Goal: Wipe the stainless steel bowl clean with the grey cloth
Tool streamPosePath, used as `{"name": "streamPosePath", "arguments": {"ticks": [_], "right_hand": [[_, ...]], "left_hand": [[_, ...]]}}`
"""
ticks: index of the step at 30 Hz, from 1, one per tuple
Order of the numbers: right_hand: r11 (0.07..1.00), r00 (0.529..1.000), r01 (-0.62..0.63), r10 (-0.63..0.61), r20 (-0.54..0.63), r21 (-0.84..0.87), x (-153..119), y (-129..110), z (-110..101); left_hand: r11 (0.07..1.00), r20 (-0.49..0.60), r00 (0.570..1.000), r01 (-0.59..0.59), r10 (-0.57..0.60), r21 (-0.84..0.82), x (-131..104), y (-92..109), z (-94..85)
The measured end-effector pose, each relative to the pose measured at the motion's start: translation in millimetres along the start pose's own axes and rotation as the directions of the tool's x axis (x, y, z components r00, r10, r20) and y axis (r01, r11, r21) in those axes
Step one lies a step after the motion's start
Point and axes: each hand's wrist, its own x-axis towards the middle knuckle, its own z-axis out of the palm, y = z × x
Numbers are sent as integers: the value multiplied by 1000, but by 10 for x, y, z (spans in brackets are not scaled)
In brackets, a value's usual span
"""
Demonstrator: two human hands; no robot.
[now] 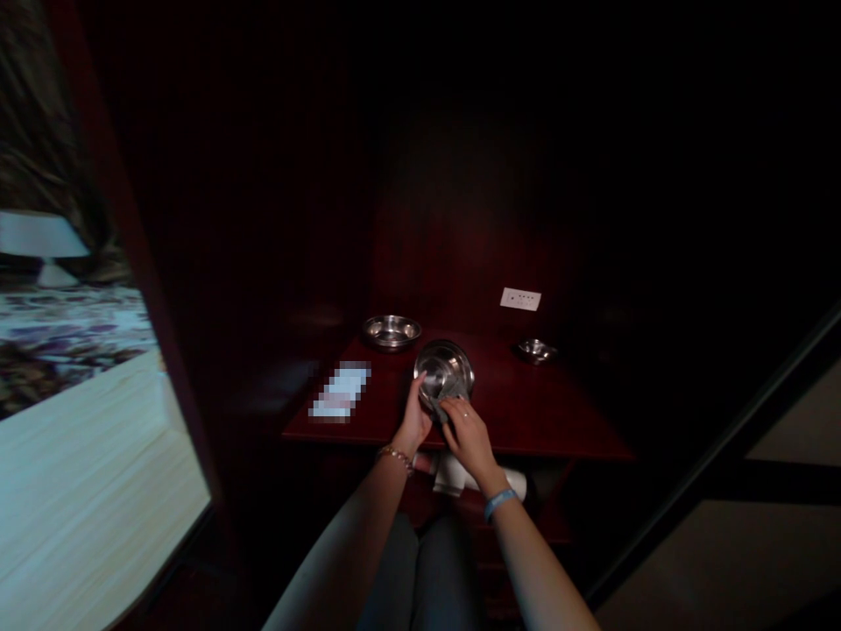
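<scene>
A shiny metal bowl (pixel 441 358) is tilted toward me above the front of the dark red shelf (pixel 526 412). My left hand (pixel 413 415) grips its left rim, the thumb lying over the edge. Inside the bowl, at its lower right, a grey cloth (pixel 453 389) is pressed against the metal. The fingers of my right hand (pixel 468 431) are closed over that cloth. A wider metal bowl (pixel 392 331) stands at the back left of the shelf, and a small metal bowl (pixel 537 350) sits at the back right.
A blurred-out pale rectangle (pixel 342 391) lies on the shelf's left. White rolled material (pixel 486 478) rests below the shelf edge. A socket plate (pixel 521 299) is on the back wall. Dark side panels flank the shelf; a pale wooden tabletop (pixel 85 491) lies left.
</scene>
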Motion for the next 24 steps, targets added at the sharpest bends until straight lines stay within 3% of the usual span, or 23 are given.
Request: {"name": "streamPosePath", "arguments": {"ticks": [6,11,18,24], "right_hand": [[999,995,23,-20,100,-33,51,-39,-66],[998,982,23,-11,188,-61,87,57,-178],[986,952,128,-90,293,-111,85,326,-410],[969,951,182,-130,279,-170,77,471,-491]], "left_hand": [[999,-53,998,-45,44,-23,-17,-3,42],[1000,22,1000,10,-10,-6,-12,-6,24],[998,124,990,62,-66,33,33,-48,-25],[995,109,990,87,-92,49,17,-19,11]]}}
